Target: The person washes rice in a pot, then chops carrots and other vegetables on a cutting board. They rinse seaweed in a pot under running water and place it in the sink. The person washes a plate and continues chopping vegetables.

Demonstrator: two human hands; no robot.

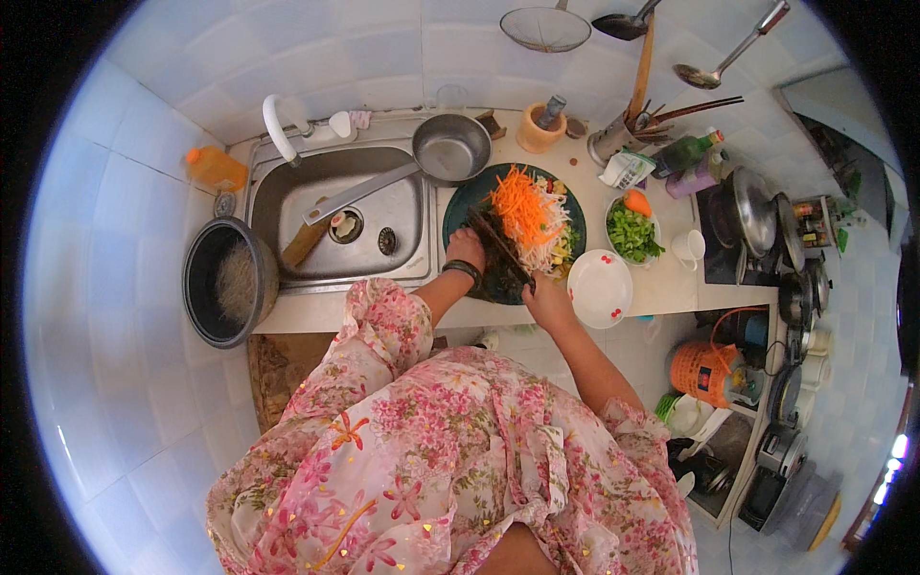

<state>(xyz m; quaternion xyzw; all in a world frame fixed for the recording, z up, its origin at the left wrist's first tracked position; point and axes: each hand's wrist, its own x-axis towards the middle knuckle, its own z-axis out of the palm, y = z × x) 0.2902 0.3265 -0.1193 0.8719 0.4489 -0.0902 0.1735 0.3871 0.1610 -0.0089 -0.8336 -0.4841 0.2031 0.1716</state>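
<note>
My right hand [550, 302] grips the handle of a kitchen knife [507, 251], whose dark blade slants up and left across a round dark green cutting board [460, 192]. Beside the blade, my left hand [466, 249] holds down dark, seaweed-like food [496, 269] with bent fingers; its exact kind is unclear. Shredded carrot [523, 205] is heaped on the board's right half. Pale shreds [550, 241] lie next to it, with chopped green and yellow pieces along the edge. A white plate [601, 289] stands close to my right hand.
Left is a steel sink [345, 172] with a long-handled pan [451, 147] across its corner. A dark pot [230, 280] holds thin noodles. Rightward are a bowl of chopped greens [632, 233], a white mug [688, 248], a mortar [539, 129], bottles [683, 154] and a stove with a lidded wok [753, 212].
</note>
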